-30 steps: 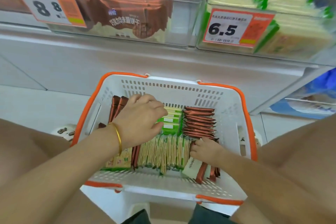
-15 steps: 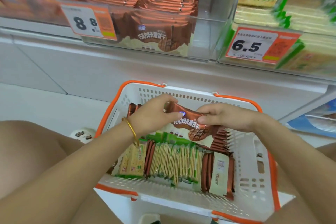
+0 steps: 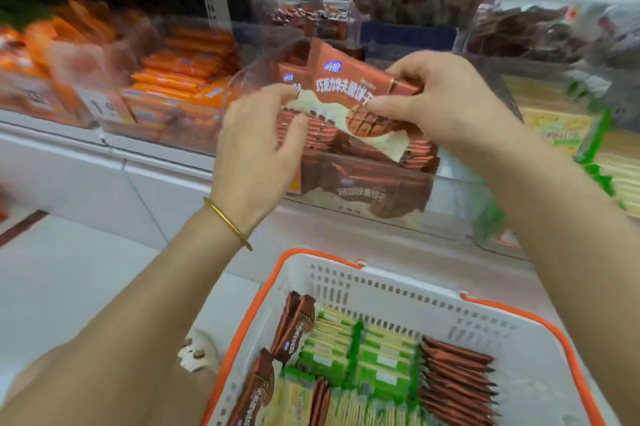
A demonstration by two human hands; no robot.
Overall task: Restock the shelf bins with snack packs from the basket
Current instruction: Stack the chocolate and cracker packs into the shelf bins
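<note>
We hold brown snack packs (image 3: 349,93) up in front of the clear shelf bin (image 3: 363,214), which is stocked with more of the same. Our right hand (image 3: 446,96) pinches their right end between thumb and curled fingers; our left hand (image 3: 252,148), a gold bangle (image 3: 228,221) at the wrist, curls thumb and fingers round the left end. Below, the white, orange-rimmed basket (image 3: 381,287) holds green packs (image 3: 381,366) and more brown ones

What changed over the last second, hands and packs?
Both hands left the basket: the left hand and right hand took hold of the brown wafer packs and lifted them up to the clear shelf bin of the same packs. The basket stayed put, green packs still inside.
</note>
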